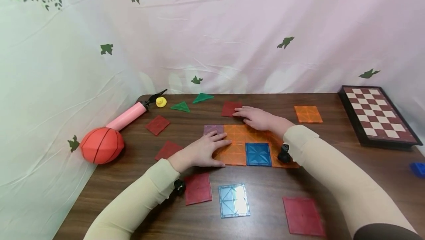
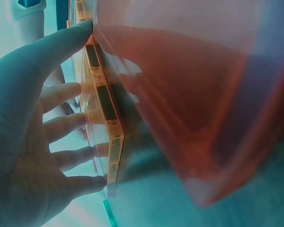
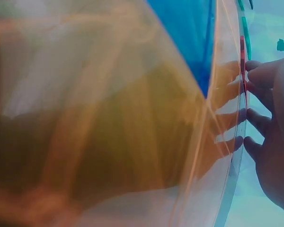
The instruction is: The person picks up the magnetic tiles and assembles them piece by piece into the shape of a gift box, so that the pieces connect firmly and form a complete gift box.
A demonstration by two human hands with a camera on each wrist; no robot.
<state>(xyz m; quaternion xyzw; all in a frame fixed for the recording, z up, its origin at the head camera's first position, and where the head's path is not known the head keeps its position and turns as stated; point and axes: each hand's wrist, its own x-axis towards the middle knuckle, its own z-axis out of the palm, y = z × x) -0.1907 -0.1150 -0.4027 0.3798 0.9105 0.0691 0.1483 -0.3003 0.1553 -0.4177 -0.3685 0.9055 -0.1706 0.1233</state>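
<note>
Translucent square tiles lie joined as a flat panel: a purple tile (image 1: 212, 128) at the far left corner, several orange tiles (image 1: 235, 133) and a blue tile (image 1: 258, 154) in the near row. My left hand (image 1: 202, 150) spreads over the panel's left end, fingertips on the purple and orange tiles, thumb at the near edge. In the left wrist view those fingers (image 2: 68, 125) are nearly straight along the orange edge. My right hand (image 1: 255, 117) reaches across the panel's far side, its fingertips at the right edge of a red square tile (image 1: 230, 108).
Loose red tiles (image 1: 198, 188), a light blue tile (image 1: 234, 200), an orange tile (image 1: 308, 114) and green triangles (image 1: 180, 107) lie around the panel. A red ball (image 1: 102, 145), pink pump (image 1: 127, 116) and yellow duck (image 1: 161, 102) stand left; a checkerboard (image 1: 378, 112) lies right.
</note>
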